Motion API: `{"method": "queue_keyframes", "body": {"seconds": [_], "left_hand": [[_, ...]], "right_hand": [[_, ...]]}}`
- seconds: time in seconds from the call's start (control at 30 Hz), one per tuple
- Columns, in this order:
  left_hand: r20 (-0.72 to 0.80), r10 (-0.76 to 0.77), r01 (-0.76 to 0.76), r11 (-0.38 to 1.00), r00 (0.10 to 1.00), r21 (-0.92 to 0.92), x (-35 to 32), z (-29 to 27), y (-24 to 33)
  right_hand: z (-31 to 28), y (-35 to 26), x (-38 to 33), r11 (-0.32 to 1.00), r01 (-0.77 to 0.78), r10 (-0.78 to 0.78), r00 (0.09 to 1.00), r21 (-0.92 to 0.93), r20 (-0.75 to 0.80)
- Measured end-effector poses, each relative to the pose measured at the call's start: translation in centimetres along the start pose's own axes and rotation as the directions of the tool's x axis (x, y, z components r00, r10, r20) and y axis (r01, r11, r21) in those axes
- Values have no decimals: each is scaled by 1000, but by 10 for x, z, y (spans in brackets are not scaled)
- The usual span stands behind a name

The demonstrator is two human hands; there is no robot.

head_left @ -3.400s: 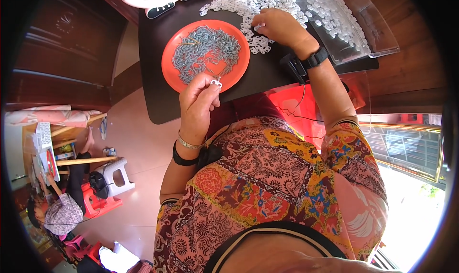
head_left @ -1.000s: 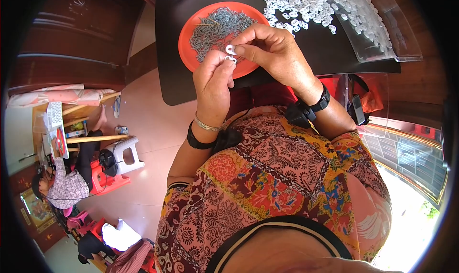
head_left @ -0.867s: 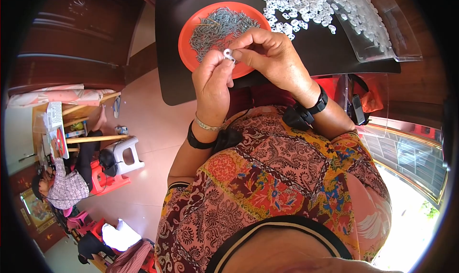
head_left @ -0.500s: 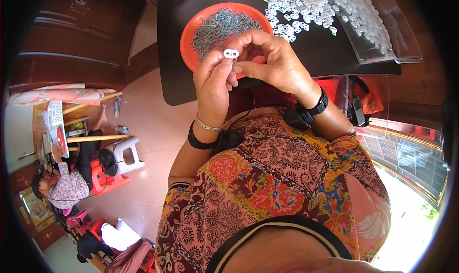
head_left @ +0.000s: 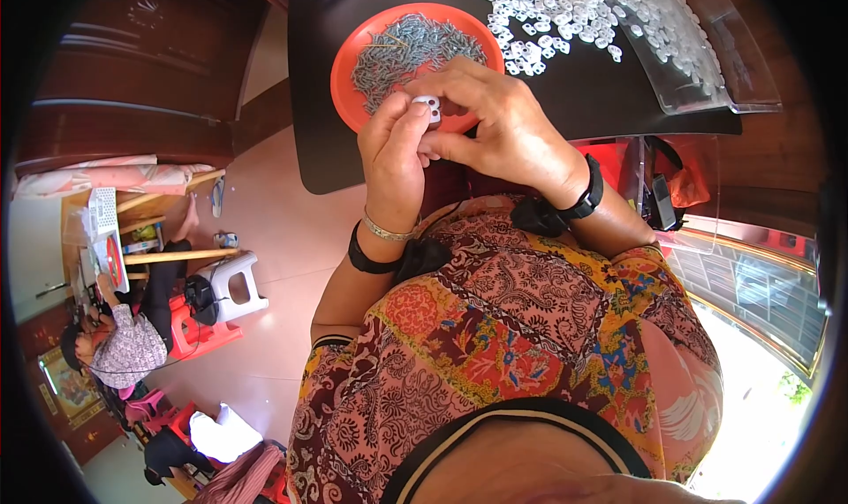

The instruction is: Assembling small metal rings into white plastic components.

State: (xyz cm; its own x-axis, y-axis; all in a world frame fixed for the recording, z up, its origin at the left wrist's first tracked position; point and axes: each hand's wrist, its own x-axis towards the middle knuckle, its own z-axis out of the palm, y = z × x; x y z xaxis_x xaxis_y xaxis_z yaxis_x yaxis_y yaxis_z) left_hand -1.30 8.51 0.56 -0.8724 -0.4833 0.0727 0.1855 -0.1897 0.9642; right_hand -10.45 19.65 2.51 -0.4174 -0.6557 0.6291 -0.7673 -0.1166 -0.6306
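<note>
Piece (head_left: 432,108) of white plastic with two holes, pinched between thumb and forefinger of the person's left hand (head_left: 393,149); that grip is closed. It is held up at the near side of a red plate (head_left: 343,99) of grey screws (head_left: 415,45). The right hand (head_left: 510,124) meets the left, thumb and forefinger curved apart around the piece; whether that grip holds anything cannot be told. Similar pieces (head_left: 552,9) lie heaped on the black desk (head_left: 609,98), and more lie in a clear tray (head_left: 685,98) at right.
</note>
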Motion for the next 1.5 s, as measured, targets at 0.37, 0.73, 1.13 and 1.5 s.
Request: {"method": "queue_keyframes", "body": {"seconds": [0.37, 0.73, 1.13, 1.5], "left_hand": [[-9, 48, -48, 997, 999, 62, 1, -4, -8], [-7, 46, -46, 998, 999, 40, -4, -2, -6], [65, 187, -190, 981, 980, 40, -1, 1, -4], [96, 153, -159, 985, 984, 65, -1, -4, -3]], "right_hand": [[0, 4, -5, 987, 47, -44, 999, -151, 24], [-1, 3, -5, 991, 99, -97, 995, -91, 23], [-29, 6, 5, 937, 179, -210, 975, -301, -74], [-156, 12, 38, 486, -312, -147, 891, -816, -429]]}}
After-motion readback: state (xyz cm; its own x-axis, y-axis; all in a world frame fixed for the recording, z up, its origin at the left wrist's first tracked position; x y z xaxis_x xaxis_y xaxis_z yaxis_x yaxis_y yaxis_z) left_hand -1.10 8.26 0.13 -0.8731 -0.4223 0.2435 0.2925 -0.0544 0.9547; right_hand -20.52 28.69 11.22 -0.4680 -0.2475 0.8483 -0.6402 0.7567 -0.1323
